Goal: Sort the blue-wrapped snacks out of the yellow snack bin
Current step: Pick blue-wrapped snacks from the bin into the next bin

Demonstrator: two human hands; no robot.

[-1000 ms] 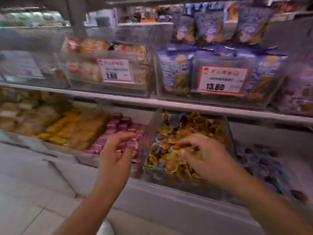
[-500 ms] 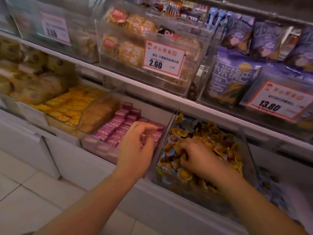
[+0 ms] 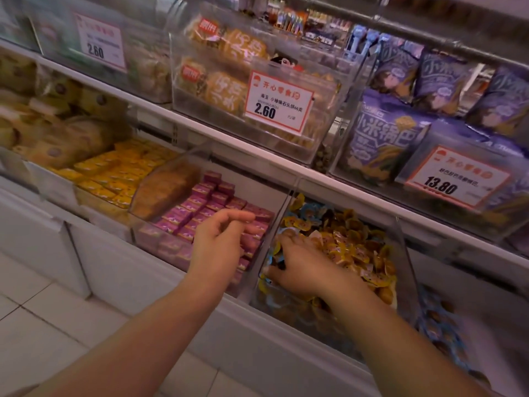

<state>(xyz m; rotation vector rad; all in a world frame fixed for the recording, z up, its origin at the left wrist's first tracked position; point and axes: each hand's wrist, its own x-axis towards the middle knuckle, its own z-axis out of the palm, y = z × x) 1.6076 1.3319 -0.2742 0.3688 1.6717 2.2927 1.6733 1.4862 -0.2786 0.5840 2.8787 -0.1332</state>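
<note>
The clear yellow snack bin (image 3: pixel 402 253) on the lower shelf holds a heap of yellow-wrapped snacks (image 3: pixel 352 247). A few blue-wrapped snacks (image 3: pixel 313 210) lie at its back left, and more blue wrappers (image 3: pixel 275 260) show at its front left. My right hand (image 3: pixel 303 269) is dug into that front left corner, fingers curled down into the pile and thumb out to the left, with blue wrapper between them. My left hand (image 3: pixel 220 239) hovers over the pink boxes (image 3: pixel 200 207) in the bin to the left, fingers loosely curled and holding nothing.
A bin of blue-wrapped snacks (image 3: pixel 438 325) sits right of the yellow one. Orange packets (image 3: pixel 120 173) fill a bin further left. The upper shelf (image 3: pixel 229 136) carries clear boxes with price tags (image 3: pixel 276 101) and overhangs the lower bins. White tiled floor (image 3: pixel 43 325) lies below.
My right hand has pushed down and left into the bin's front corner. My left hand has stayed above the pink boxes. The view has swung left and closer.
</note>
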